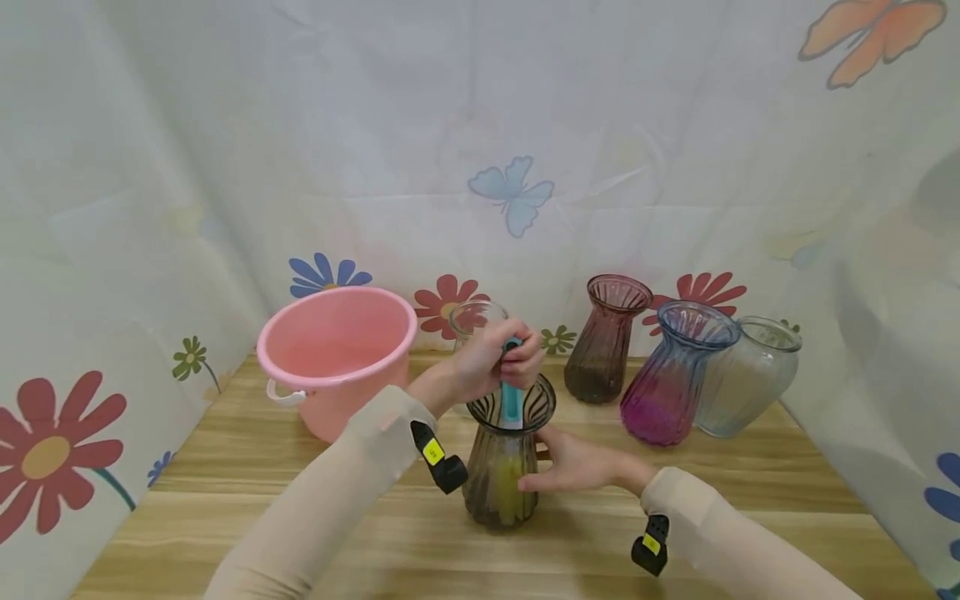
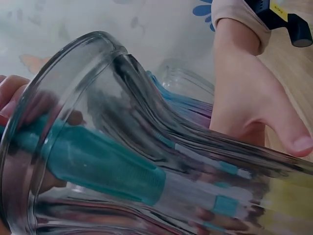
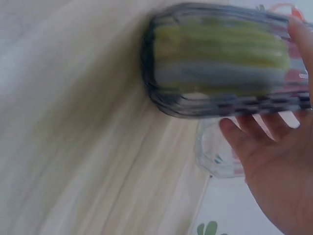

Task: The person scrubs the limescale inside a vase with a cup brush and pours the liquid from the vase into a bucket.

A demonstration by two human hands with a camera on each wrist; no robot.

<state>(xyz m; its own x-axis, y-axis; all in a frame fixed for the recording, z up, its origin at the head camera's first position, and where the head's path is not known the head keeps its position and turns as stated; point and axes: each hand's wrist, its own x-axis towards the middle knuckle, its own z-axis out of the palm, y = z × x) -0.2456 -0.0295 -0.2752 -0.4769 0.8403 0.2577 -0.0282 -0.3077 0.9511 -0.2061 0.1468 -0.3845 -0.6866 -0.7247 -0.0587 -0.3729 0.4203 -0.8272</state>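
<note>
A dark grey glass vase with a flared rim stands in front of me on the table. My left hand grips the teal handle of a sponge brush that reaches down through the vase's mouth. Its yellow sponge head sits low inside, seen through the ribbed glass. On the vase's right side, my right hand holds the glass, thumb at the front and fingers behind. In the right wrist view the vase is blurred. Whether its base touches the table is unclear.
A pink bucket with a white handle stands at left. Behind my left hand is a clear vase, partly hidden. To the right stand a reddish-purple vase, a blue-and-pink vase and a clear jar-like vase. A flowered sheet encloses the wooden table.
</note>
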